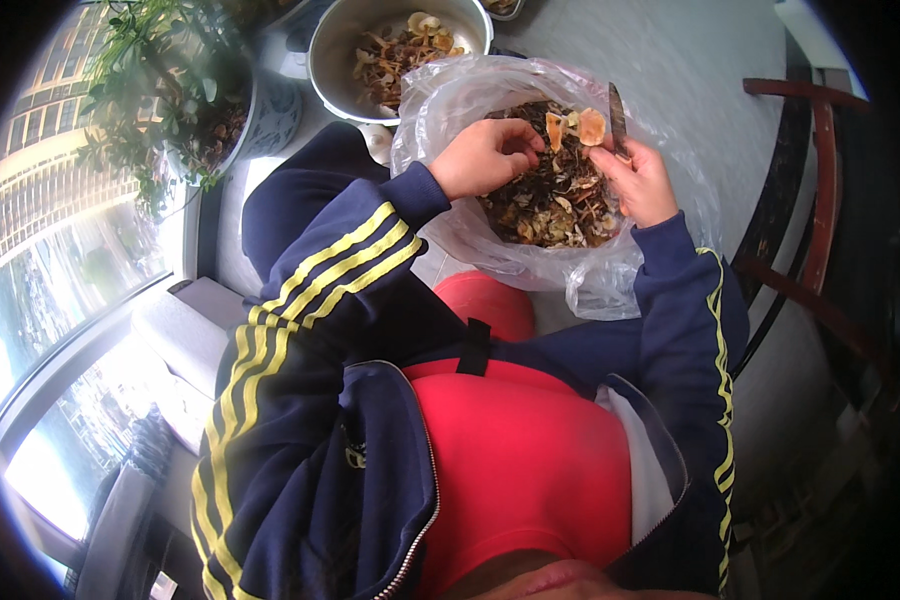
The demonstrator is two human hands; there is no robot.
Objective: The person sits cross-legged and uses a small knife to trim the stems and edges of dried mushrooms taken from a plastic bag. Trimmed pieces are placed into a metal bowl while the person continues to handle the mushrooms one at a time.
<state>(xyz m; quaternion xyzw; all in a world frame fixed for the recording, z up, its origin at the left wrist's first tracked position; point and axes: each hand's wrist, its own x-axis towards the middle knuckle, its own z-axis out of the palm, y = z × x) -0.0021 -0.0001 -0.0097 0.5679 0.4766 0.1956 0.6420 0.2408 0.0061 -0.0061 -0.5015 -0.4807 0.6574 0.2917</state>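
Over a clear plastic bag (495, 259) filled with mushrooms and dark plant debris (547, 217), both my hands are raised. My right hand (637, 176) holds a knife (616, 112), its dark blade pointing up, and has orange-brown mushroom pieces (592, 127) at its thumb and fingertips. My left hand (487, 157) is beside them on the left, its fingers curled towards the thumb; whether it pinches a small bit cannot be told. Behind the bag to the left, a metal pot (322, 64) contains more mushrooms (412, 56).
A potted leafy plant (187, 97) in a patterned ceramic pot (274, 112) stands by the window at left. A reddish wooden chair frame (825, 187) is at right. Part of another container (508, 9) shows past the pot. Under the bag's near edge is something red (487, 304).
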